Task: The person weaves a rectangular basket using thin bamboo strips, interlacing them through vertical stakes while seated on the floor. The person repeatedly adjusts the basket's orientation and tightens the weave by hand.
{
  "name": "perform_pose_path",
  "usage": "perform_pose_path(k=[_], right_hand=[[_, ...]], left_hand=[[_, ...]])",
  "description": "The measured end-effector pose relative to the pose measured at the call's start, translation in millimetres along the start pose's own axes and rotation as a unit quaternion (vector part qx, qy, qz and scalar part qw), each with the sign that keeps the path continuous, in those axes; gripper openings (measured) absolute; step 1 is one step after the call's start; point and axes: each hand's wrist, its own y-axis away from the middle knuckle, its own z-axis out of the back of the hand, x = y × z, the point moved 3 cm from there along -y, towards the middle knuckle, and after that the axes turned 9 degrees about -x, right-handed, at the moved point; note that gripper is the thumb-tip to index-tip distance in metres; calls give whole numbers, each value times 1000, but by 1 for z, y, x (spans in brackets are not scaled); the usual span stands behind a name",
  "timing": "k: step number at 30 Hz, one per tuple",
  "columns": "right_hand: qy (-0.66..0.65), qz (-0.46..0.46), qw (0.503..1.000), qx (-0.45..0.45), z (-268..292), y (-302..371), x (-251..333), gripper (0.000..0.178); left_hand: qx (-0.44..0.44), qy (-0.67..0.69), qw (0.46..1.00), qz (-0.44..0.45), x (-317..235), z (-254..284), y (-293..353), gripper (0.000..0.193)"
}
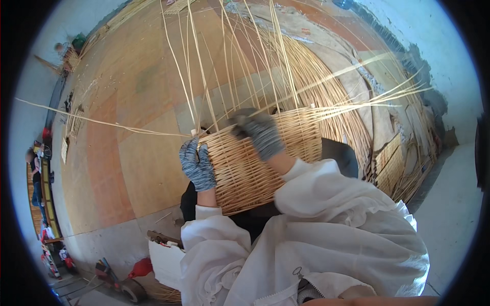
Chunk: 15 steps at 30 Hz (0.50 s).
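Observation:
A woven wicker panel [240, 176] rests upright against my lap, its long pale stakes [204, 76] rising from the top edge and spreading away from me. My left hand [198, 162], in a grey striped glove, is closed round the panel's upper left corner beside a thick end stake. At the middle of the top edge is my right hand [259, 133], gloved alike and slightly blurred, with its fingers curled over a wicker rod [332, 79] that runs out to the upper right. The undersides of its fingers are hidden. Loose rod ends [367, 102] stick out past the right corner.
A large heap of wicker rods [326, 76] lies beyond the panel to the right, near cloth sheeting [347, 51]. Orange-brown boards [138, 97] cover the floor. A white box [166, 262] stands at my left. A person [34, 176] is at the far left.

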Motion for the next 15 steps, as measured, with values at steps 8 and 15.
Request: perform_pose_path(k=[8, 15], right_hand=[[399, 393, 828, 21, -53, -159, 7, 30], [-38, 65, 980, -183, 41, -64, -13, 21]], left_hand=[[117, -348, 911, -187, -31, -31, -6, 50], [165, -416, 886, -123, -25, -39, -1, 49]])
